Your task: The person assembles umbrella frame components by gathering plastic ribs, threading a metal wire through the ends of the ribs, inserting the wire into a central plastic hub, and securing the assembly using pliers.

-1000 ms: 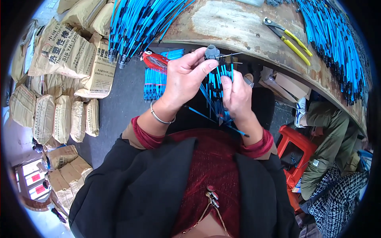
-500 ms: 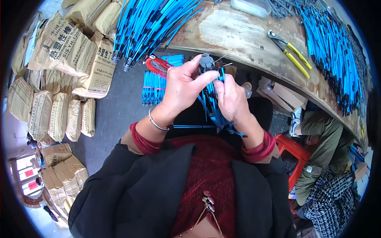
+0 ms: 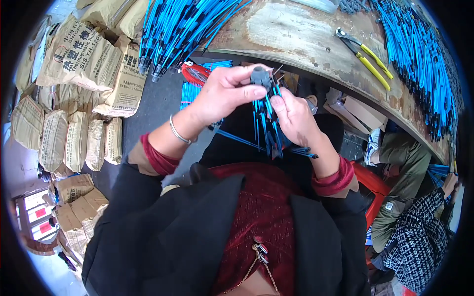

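My left hand (image 3: 222, 93) is closed on a dark grey plastic fitting (image 3: 259, 76) with a round opening at its top, thumb pressed against its side. Close beside it, my right hand (image 3: 297, 116) pinches thin blue rods with black parts (image 3: 274, 90) that run up to the fitting. More blue rods (image 3: 266, 126) hang down below the fitting between my hands. Some thin dark tips stick out above my right fingers. How the rods join the fitting is hidden by my fingers.
A worn wooden table (image 3: 296, 29) spans the top, with yellow-handled pliers (image 3: 368, 59) on it. Blue rods lie heaped at its left (image 3: 180, 32) and right (image 3: 422, 69). Brown paper sacks (image 3: 81, 59) are stacked at left. A person (image 3: 412, 237) sits at lower right.
My left forearm has swung out to the left and the fitting has turned in my hand. My right hand has moved slightly right and down. The view has shifted a little.
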`<act>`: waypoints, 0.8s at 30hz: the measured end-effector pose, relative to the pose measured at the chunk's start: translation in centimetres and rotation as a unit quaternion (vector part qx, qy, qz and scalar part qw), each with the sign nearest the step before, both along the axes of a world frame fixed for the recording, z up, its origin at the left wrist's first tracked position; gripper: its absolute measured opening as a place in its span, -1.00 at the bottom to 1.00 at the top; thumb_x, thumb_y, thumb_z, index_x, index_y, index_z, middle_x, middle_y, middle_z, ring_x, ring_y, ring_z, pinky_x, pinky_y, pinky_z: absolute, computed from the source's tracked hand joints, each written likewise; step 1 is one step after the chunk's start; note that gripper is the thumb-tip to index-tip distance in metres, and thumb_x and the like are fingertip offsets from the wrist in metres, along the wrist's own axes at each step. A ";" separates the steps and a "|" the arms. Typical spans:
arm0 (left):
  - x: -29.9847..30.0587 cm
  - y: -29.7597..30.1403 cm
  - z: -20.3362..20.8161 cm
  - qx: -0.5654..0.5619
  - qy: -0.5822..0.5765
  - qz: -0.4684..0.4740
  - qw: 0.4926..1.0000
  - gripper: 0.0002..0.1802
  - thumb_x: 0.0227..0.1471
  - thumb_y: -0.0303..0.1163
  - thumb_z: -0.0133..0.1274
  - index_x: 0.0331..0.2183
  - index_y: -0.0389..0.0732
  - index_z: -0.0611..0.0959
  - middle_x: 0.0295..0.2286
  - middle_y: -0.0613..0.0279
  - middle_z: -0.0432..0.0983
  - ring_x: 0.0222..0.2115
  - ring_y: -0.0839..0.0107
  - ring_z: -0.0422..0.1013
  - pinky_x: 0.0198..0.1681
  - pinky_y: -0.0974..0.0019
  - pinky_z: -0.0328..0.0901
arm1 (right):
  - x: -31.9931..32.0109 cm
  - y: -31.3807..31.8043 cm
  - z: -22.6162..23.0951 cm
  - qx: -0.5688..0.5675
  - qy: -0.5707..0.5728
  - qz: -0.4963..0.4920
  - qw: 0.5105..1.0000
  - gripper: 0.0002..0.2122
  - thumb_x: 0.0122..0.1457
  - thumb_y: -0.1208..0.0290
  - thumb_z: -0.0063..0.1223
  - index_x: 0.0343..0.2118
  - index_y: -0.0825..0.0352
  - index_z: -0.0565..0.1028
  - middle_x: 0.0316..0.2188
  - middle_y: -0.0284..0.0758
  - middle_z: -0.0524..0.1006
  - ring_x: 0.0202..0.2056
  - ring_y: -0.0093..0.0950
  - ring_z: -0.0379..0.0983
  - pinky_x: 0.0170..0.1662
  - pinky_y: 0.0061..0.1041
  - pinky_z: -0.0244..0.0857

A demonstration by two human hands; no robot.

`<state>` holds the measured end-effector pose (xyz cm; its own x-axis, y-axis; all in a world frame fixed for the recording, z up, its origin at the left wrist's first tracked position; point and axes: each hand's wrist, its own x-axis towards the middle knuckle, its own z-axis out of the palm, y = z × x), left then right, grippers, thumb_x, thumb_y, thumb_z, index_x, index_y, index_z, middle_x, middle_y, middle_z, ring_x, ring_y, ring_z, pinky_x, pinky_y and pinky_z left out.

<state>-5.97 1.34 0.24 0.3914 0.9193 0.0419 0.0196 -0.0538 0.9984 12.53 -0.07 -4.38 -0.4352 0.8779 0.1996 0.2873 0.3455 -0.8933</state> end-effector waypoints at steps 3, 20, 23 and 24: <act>0.5 -0.1 0.6 -0.062 -0.014 -0.010 0.998 -0.67 0.05 -0.40 0.00 -0.13 -0.33 0.42 -0.32 0.34 0.43 -0.30 0.65 0.29 -0.23 0.49 0.25 | -1.1 -0.3 0.0 -0.020 0.017 -0.049 0.998 -0.76 0.24 0.30 -0.27 -0.41 0.38 0.33 -0.65 -0.19 0.42 -0.60 -0.26 0.40 -0.49 -0.38 0.26; 3.3 -2.8 0.0 0.030 0.115 0.088 0.989 -0.68 0.11 -0.32 -0.07 -0.17 -0.28 0.26 -0.32 0.25 0.34 -0.31 0.55 0.27 -0.18 0.44 0.22 | -2.0 -2.9 1.1 0.145 -0.098 -0.153 0.973 -0.89 0.13 0.46 -0.10 -0.36 0.39 0.33 -0.52 -0.06 0.45 -0.48 -0.08 0.42 -0.44 -0.20 0.31; 3.2 -2.6 -0.1 0.018 0.087 0.076 0.993 -0.68 0.09 -0.35 -0.05 -0.17 -0.28 0.27 -0.32 0.24 0.35 -0.31 0.54 0.28 -0.17 0.42 0.22 | -2.0 -3.2 0.9 0.158 -0.087 -0.161 0.970 -0.88 0.12 0.48 -0.09 -0.33 0.41 0.35 -0.52 -0.08 0.45 -0.49 -0.12 0.43 -0.44 -0.27 0.32; 3.1 -2.6 -0.3 0.025 0.070 0.071 0.995 -0.69 0.09 -0.36 -0.05 -0.17 -0.28 0.27 -0.32 0.23 0.35 -0.30 0.52 0.29 -0.16 0.41 0.23 | -1.9 -3.6 0.6 0.167 -0.044 -0.169 0.970 -0.87 0.11 0.49 -0.07 -0.32 0.43 0.36 -0.51 -0.10 0.45 -0.49 -0.17 0.43 -0.42 -0.32 0.32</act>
<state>-2.88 -1.28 -0.10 0.2629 0.9638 0.0441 0.1687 -0.0910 0.9815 10.68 -3.65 -3.73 -0.1613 0.8660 0.4733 0.5042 0.4845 -0.7149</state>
